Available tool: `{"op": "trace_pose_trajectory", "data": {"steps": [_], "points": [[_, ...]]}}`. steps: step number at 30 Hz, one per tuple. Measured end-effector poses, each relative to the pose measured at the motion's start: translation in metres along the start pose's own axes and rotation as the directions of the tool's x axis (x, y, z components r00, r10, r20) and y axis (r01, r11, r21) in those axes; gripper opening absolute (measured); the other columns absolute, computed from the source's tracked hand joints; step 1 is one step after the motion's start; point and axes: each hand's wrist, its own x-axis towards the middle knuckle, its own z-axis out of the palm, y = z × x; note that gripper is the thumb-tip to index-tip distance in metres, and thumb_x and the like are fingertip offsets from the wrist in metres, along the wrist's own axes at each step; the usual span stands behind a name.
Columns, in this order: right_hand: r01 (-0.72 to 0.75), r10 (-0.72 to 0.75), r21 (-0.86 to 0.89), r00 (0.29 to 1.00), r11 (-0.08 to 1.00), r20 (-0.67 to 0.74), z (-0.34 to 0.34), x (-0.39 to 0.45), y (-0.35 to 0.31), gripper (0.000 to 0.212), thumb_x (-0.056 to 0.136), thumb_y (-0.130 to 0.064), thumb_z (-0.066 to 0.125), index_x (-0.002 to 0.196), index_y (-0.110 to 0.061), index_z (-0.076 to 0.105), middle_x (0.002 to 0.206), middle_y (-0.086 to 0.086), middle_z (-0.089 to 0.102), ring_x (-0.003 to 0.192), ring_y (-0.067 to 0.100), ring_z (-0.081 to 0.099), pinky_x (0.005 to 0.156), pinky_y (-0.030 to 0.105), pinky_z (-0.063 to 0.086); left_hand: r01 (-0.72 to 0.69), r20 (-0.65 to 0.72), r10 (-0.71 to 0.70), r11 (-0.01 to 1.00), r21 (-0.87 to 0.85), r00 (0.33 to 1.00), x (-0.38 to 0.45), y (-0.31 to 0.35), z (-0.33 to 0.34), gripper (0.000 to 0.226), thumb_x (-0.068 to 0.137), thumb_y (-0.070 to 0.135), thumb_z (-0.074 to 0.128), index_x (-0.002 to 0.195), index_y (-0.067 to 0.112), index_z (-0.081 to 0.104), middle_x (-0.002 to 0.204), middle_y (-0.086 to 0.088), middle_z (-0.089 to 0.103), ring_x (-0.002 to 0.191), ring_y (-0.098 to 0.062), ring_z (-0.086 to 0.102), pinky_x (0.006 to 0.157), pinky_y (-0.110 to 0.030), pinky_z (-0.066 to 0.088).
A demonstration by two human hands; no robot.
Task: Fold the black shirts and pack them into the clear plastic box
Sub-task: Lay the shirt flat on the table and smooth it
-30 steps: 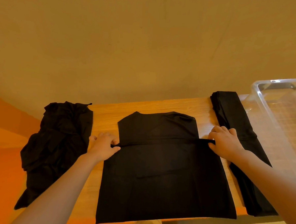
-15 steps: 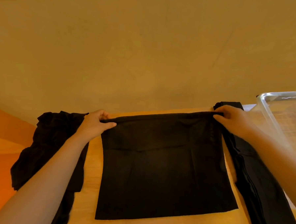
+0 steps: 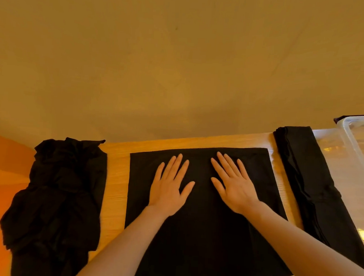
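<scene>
Counts on the bench: shirts, boxes, hands

One black shirt [image 3: 203,234] lies folded flat in the middle of the one wooden bench [image 3: 115,176]; one crumpled heap of black shirts [image 3: 58,194] sits at the left, its number impossible to tell since the cloth is tangled together; one stack of folded black shirts [image 3: 307,182] lies at the right, showing several layered edges, perhaps four or five, though the dark folds blur into one another; one clear plastic box [image 3: 357,151] stands at the far right; two hands are in view, one left hand [image 3: 170,188] and one right hand [image 3: 233,187]
</scene>
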Motion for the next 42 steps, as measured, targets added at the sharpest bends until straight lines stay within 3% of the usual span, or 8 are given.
{"op": "trace_pose_trajectory", "data": {"steps": [10, 13, 17, 20, 23, 29, 38, 42], "points": [[-0.204, 0.205, 0.036, 0.978, 0.978, -0.029, -0.007, -0.001, 0.06, 0.065, 0.095, -0.059, 0.001, 0.152, -0.03, -0.006, 0.159, -0.012, -0.012, 0.144, 0.002, -0.019, 0.12, 0.031, -0.009, 0.099, -0.073, -0.099, 0.995, -0.006, 0.992, 0.002, -0.065, 0.001, 0.072, 0.094, 0.067, 0.017, 0.154, 0.028, 0.008, 0.162, 0.001, 0.0, 0.149, -0.014, -0.006, 0.121, -0.041, 0.004], [-0.195, 0.195, 0.022, 0.981, 0.98, 0.0, -0.007, 0.002, 0.064, 0.066, 0.094, -0.06, -0.001, 0.151, -0.028, -0.009, 0.159, -0.012, -0.015, 0.143, 0.003, -0.021, 0.119, 0.03, -0.011, 0.106, -0.079, -0.107, 0.994, -0.017, 0.991, 0.002, -0.064, 0.001, 0.073, 0.094, 0.067, 0.017, 0.154, 0.026, 0.01, 0.162, 0.0, 0.002, 0.149, -0.015, -0.005, 0.121, -0.041, 0.004], [-0.158, 0.165, 0.069, 0.981, 0.985, -0.107, -0.012, 0.002, 0.04, 0.062, 0.098, -0.05, 0.008, 0.153, -0.02, 0.004, 0.161, -0.003, 0.0, 0.147, 0.008, -0.009, 0.12, 0.03, -0.007, 0.096, -0.102, -0.093, 0.995, 0.018, 0.99, -0.004, -0.047, -0.007, 0.071, 0.096, 0.062, 0.015, 0.154, 0.022, 0.009, 0.162, -0.003, 0.002, 0.149, -0.018, -0.005, 0.12, -0.043, 0.001], [-0.011, 0.028, 0.103, 0.985, 0.995, -0.172, -0.014, -0.025, 0.001, 0.057, 0.101, -0.041, 0.026, 0.153, -0.019, 0.015, 0.161, -0.002, 0.007, 0.148, 0.009, -0.001, 0.121, 0.037, 0.004, 0.005, -0.126, -0.002, 1.0, 0.018, 0.992, -0.025, -0.015, -0.013, 0.065, 0.099, 0.054, 0.023, 0.154, 0.02, 0.014, 0.162, -0.004, 0.006, 0.149, -0.019, -0.002, 0.12, -0.045, 0.006], [0.111, -0.098, 0.086, 0.985, 0.99, -0.141, 0.006, -0.067, -0.032, 0.056, 0.101, -0.041, 0.033, 0.152, -0.021, 0.021, 0.161, -0.003, 0.011, 0.149, 0.011, 0.003, 0.12, 0.038, 0.007, -0.051, -0.107, 0.048, 0.998, -0.027, 0.993, -0.059, 0.015, -0.005, 0.062, 0.101, 0.051, 0.027, 0.154, 0.021, 0.016, 0.162, -0.002, 0.006, 0.149, -0.017, -0.001, 0.12, -0.044, 0.008], [-0.027, 0.035, 0.059, 0.99, 0.998, -0.133, 0.038, -0.139, -0.001, 0.055, 0.101, -0.045, 0.028, 0.151, -0.022, 0.028, 0.16, -0.002, 0.019, 0.148, 0.013, 0.011, 0.12, 0.04, 0.012, 0.056, -0.027, -0.056, 0.998, 0.004, 0.998, -0.142, 0.009, 0.028, 0.063, 0.099, 0.057, 0.022, 0.153, 0.024, 0.019, 0.161, 0.0, 0.012, 0.149, -0.017, 0.007, 0.117, -0.043, 0.013], [-0.1, 0.106, 0.045, 0.981, 0.994, -0.16, 0.038, -0.188, 0.048, 0.057, 0.102, -0.047, 0.019, 0.151, -0.019, 0.023, 0.16, -0.001, 0.017, 0.148, 0.01, 0.003, 0.121, 0.032, 0.004, 0.214, -0.087, -0.218, 0.975, -0.057, 0.972, -0.181, -0.012, 0.032, 0.064, 0.099, 0.053, 0.017, 0.151, 0.017, 0.023, 0.16, -0.005, 0.018, 0.149, -0.018, 0.008, 0.119, -0.042, 0.012], [-0.04, 0.045, 0.034, 0.985, 0.999, -0.167, 0.04, -0.212, 0.033, 0.057, 0.102, -0.045, 0.022, 0.152, -0.019, 0.018, 0.161, -0.003, 0.01, 0.148, 0.01, -0.001, 0.12, 0.033, 0.001, 0.065, -0.126, -0.07, 0.997, -0.047, 0.989, -0.209, 0.008, 0.03, 0.06, 0.1, 0.049, 0.026, 0.151, 0.018, 0.024, 0.16, -0.002, 0.016, 0.149, -0.018, 0.009, 0.119, -0.04, 0.011]]}}
